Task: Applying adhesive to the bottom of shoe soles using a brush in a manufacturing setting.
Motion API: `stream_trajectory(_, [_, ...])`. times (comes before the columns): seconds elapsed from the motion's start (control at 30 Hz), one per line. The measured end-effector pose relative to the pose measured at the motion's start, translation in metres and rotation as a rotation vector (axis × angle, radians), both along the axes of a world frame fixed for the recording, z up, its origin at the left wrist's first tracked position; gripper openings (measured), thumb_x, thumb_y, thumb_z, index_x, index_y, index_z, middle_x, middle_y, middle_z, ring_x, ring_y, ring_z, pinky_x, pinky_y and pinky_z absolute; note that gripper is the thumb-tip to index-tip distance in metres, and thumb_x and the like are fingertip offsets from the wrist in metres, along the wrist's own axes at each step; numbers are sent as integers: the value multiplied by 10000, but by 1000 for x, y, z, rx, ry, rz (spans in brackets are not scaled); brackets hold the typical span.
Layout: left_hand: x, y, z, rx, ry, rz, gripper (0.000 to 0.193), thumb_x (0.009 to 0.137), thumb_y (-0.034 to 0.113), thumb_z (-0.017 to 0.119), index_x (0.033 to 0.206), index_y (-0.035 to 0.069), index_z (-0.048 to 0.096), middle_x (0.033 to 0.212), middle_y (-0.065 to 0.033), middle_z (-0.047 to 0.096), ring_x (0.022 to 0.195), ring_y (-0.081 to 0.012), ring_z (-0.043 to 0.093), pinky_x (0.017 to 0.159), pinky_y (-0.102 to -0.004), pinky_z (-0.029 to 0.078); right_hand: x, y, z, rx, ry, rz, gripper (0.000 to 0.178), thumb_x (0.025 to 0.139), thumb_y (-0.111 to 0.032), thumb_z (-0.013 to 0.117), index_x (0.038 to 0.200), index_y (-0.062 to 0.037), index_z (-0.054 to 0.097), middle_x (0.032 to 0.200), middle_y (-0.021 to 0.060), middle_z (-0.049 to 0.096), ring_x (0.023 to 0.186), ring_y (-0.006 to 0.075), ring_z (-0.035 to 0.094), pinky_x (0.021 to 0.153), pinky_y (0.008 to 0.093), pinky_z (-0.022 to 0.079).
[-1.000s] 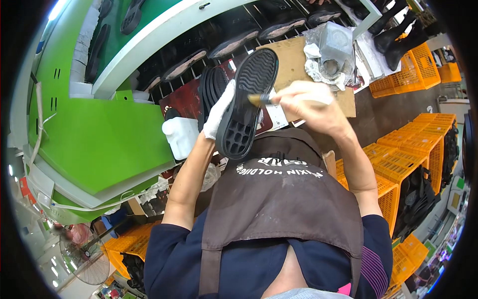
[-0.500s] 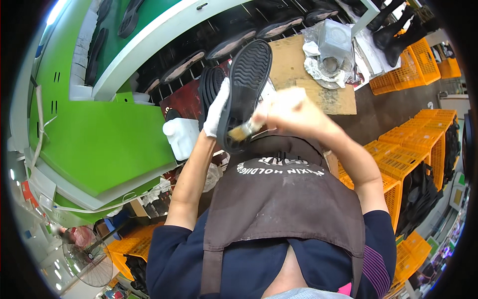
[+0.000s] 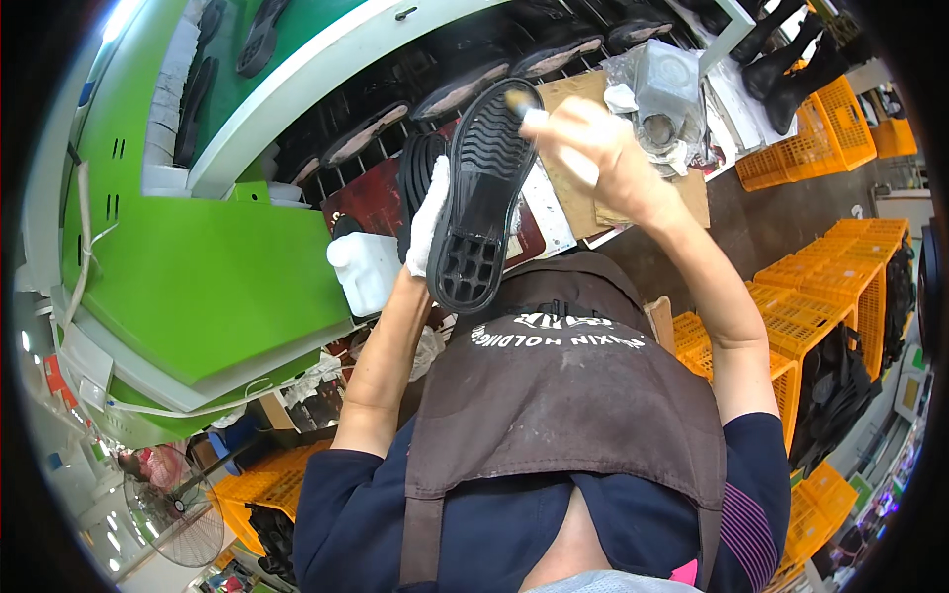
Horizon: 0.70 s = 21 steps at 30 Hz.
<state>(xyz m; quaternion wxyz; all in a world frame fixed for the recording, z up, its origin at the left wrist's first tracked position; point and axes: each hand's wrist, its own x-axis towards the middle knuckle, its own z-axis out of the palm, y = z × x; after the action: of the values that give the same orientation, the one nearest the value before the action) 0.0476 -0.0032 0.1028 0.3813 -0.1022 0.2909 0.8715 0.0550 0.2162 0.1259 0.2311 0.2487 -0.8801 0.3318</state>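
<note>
One sole (image 3: 480, 198) gripped in the left hand (image 3: 428, 227), one brush (image 3: 520, 106) clasped in the right hand (image 3: 590, 148), now held at the toe (image 3: 500, 96)

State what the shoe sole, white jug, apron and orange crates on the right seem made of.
Shoe sole: probably rubber, black, slightly glossy, with moulded ridges and hollows.
White jug: likely plastic, smooth, with rounded moulded-looking edges.
Apron: seemingly cloth, brown, matte, with stitched seams and creases.
Orange crates: apparently plastic, evenly coloured, with lattice sides.
</note>
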Motion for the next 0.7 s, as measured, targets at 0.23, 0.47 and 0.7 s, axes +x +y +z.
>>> stream_trajectory(0.23, [-11, -8, -21, 147, 35, -76, 536, 969, 439, 358, 1284, 15, 446, 1173, -155, 565, 979, -230, 603, 842, -345, 528, 55, -32, 20, -31, -237, 678, 298, 758, -73, 635, 1053, -113, 621, 837, 66, 553, 779, 242, 569, 658, 338, 484])
stream_trajectory(0.47, [-13, -3, -28, 156, 75, -104, 513, 976, 440, 326, 1263, 40, 472, 1197, -139, 554, 1002, -221, 587, 865, -356, 511, 29, -6, 6, -54, -129, 227, 283, 729, 15, 657, 996, -76, 635, 804, 90, 575, 710, 252, 579, 605, 330, 474])
stream_trajectory(0.7, [-19, 3, -24, 79, 53, -23, 529, 970, 455, 345, 1256, 28, 472, 1148, -109, 574, 951, -198, 596, 837, -337, 512, 65, -37, 19, -275, -364, 648, 191, 789, -108, 664, 977, -72, 667, 799, 102, 587, 710, 270, 585, 610, 346, 479])
